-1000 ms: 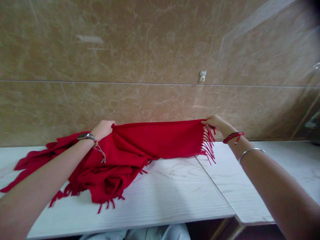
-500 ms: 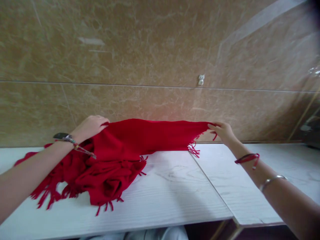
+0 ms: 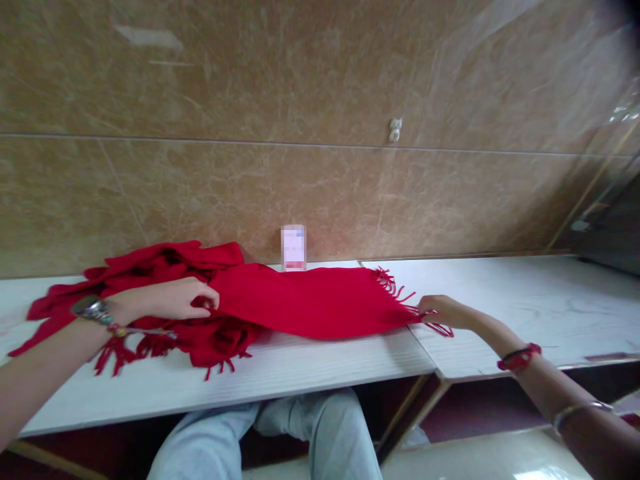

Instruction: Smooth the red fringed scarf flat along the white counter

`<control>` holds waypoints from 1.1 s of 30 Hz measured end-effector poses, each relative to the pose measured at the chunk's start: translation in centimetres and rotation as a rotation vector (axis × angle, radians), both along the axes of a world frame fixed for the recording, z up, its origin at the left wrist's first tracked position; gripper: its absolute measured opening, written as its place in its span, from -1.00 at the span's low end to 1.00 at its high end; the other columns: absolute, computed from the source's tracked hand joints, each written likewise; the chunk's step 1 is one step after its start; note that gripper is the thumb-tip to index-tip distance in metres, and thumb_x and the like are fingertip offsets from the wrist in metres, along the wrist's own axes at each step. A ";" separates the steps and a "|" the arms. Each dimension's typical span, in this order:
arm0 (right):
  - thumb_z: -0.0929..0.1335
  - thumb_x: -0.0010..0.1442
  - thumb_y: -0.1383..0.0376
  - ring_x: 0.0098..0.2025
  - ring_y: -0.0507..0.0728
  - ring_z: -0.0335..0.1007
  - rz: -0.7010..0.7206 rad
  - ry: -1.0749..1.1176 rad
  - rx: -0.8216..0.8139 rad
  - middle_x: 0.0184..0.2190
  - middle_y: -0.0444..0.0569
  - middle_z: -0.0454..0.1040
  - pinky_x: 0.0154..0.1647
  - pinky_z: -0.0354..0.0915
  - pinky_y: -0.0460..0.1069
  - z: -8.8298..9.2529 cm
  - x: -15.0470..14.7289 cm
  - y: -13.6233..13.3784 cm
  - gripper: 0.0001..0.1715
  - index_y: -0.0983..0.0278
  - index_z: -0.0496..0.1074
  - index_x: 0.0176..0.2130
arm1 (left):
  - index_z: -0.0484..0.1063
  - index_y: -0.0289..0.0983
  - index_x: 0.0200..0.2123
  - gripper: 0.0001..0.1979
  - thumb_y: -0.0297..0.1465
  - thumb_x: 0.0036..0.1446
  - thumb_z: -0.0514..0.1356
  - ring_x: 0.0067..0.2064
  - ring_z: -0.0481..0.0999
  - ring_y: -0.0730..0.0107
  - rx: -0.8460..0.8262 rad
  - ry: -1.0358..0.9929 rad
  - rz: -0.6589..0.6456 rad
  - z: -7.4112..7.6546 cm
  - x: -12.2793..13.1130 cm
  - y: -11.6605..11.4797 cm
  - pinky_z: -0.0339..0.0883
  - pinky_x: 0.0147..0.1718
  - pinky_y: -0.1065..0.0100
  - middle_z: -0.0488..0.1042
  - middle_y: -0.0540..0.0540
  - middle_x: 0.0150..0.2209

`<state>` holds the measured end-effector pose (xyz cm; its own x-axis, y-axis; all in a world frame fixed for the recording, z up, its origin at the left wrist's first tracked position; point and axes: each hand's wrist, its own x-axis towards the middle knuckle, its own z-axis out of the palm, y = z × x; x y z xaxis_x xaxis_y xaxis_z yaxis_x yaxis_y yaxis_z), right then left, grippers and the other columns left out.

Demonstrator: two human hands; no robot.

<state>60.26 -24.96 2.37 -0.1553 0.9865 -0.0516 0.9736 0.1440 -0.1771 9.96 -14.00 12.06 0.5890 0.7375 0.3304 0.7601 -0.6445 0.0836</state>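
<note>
A red fringed scarf (image 3: 320, 303) lies along the white table, its right part spread fairly flat and its left part bunched in loose folds. My left hand (image 3: 193, 299) is closed on the near edge of the cloth, beside the bunched part. At the other end, my right hand (image 3: 437, 312) pinches the fringe at the near right corner. The strands hang out past its fingers. Fringe also shows at the far right corner and along the front of the bunched heap.
Behind the table (image 3: 505, 300) rises a brown marbled wall (image 3: 240, 193) with a small white cat-shaped hook (image 3: 395, 129). A blurred-out card or phone (image 3: 293, 247) leans against it. A dark box-like object (image 3: 613, 220) stands far right. My knees (image 3: 320, 427) are below the table's front edge.
The stretched scarf has come down from being held up and now lies nearer the table front. Both hands have lowered with it. The upright card or phone behind has come into view.
</note>
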 end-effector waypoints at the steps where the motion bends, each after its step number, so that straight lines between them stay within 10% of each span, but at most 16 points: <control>1: 0.27 -0.08 0.41 -0.29 0.15 0.42 0.003 -0.026 -0.040 -0.38 -0.02 0.53 -0.22 0.29 -0.02 0.4 0.1 0.1 -0.77 0.23 0.51 -0.44 | 0.46 -0.21 -0.33 -0.76 -0.27 0.13 0.03 -0.23 0.43 0.33 -0.003 0.010 -0.024 0.1 1.0 0.0 0.21 -0.16 0.37 0.51 -0.08 -0.38; 9: 0.18 0.15 0.34 0.03 0.17 0.26 -0.096 -0.009 0.324 -0.03 0.13 0.38 0.04 0.15 0.01 1.3 -8.1 8.4 -0.58 0.34 0.36 -0.01 | 0.38 -0.22 -0.10 -0.69 -0.24 0.18 -0.01 -0.01 0.36 0.33 -0.149 0.194 -0.302 -0.9 11.4 3.8 0.12 -0.01 0.38 0.41 -0.12 -0.06; 14: 0.15 0.20 0.07 0.24 0.28 -0.15 -0.199 0.014 0.238 0.22 0.14 0.01 0.12 -0.02 0.25 -3.1 -11.7 12.0 -0.34 0.31 0.03 0.20 | 0.11 -0.27 0.15 -0.49 -0.17 0.18 -0.06 0.20 0.04 0.06 -0.198 0.183 -0.078 -7.0 15.6 5.1 0.02 0.06 0.03 0.04 -0.30 0.20; 20: 0.04 0.21 -0.01 0.25 0.29 -0.20 -0.138 -0.039 0.148 0.24 0.06 -0.04 0.15 -0.17 0.32 -6.5 -11.6 10.1 -0.34 0.21 0.03 0.20 | -0.15 -0.11 0.24 -0.27 0.09 0.07 -0.19 0.23 -0.34 -0.23 -0.447 0.259 0.064 -12.7 13.6 4.1 -0.26 0.01 -0.33 -0.30 -0.18 0.28; 25: 0.07 0.22 0.04 0.25 0.32 -0.20 -0.152 -0.075 0.166 0.24 0.06 -0.05 0.13 -0.12 0.32 -6.1 -12.5 8.3 -0.37 0.23 0.04 0.20 | -0.13 -0.11 0.24 -0.27 0.07 0.06 -0.11 0.22 -0.29 -0.33 -0.529 0.335 0.095 -11.3 13.3 2.0 -0.15 -0.01 -0.30 -0.28 -0.20 0.28; 28: 0.11 0.20 0.05 0.23 0.36 -0.15 -0.188 -0.079 0.091 0.23 0.10 -0.03 0.10 -0.08 0.37 -5.1 -12.6 8.4 -0.36 0.27 0.08 0.18 | 0.10 -0.18 0.17 -0.40 -0.05 0.12 -0.04 0.23 -0.17 -0.20 -0.270 0.331 0.051 -8.9 12.7 0.9 -0.16 0.07 -0.16 -0.06 -0.24 0.24; 33: 0.16 0.16 -0.01 0.24 0.35 -0.20 -0.178 0.010 0.178 0.23 0.13 -0.03 0.10 -0.05 0.36 -2.8 -15.5 10.5 -0.31 0.27 0.07 0.18 | 0.10 -0.13 0.17 -0.45 -0.08 0.14 -0.04 0.25 -0.19 -0.10 0.054 0.152 0.279 -5.2 4.2 0.8 -0.19 0.07 -0.19 -0.10 -0.17 0.26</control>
<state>44.71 -14.41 -0.42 0.0218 0.9918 0.1258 0.9847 0.0004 -0.1742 14.13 -13.18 6.90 0.4125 0.8612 0.2970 0.9091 -0.4102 -0.0732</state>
